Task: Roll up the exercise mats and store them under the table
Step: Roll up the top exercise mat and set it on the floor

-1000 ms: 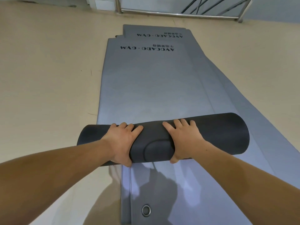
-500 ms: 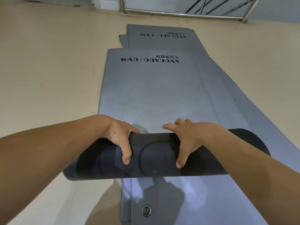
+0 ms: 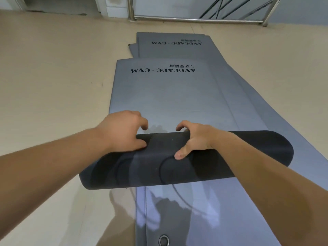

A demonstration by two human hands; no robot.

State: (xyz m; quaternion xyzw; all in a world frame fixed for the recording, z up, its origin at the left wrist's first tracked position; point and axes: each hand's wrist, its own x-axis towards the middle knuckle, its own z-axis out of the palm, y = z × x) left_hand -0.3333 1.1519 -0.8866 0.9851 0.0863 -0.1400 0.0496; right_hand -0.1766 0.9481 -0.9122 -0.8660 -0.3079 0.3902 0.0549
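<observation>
1. The top mat (image 3: 168, 96) is grey-blue on its upper face and near-black on its underside. Black "AVOCADO · GYM" lettering is printed at its end far beyond the fingertips and reads upside down from this view.
2. Its near end is wound into a thick dark roll (image 3: 150, 166), which lies crosswise under both hands and juts out past each wrist. Faint curved lines show on the roll's surface.
3. The left hand (image 3: 122, 132) grips the roll. Its fingers are curled over the far upper edge and its thumb lies flat on the near face.
4. The right hand (image 3: 193, 139) grips the roll just beside the left hand. Its fingers are hooked over the same edge and its thumb (image 3: 179, 155) presses the dark face below.
5. The unrolled stretch lies flat ahead of the fingertips, on the lower mats (image 3: 174, 43). These are also grey and carry the same lettering.
6. Behind the thumbs, towards the person, a lower mat shows a metal eyelet (image 3: 164, 240).
7. All of it rests on a beige floor (image 3: 53, 86), with a metal railing (image 3: 195, 19) far beyond the mats.
</observation>
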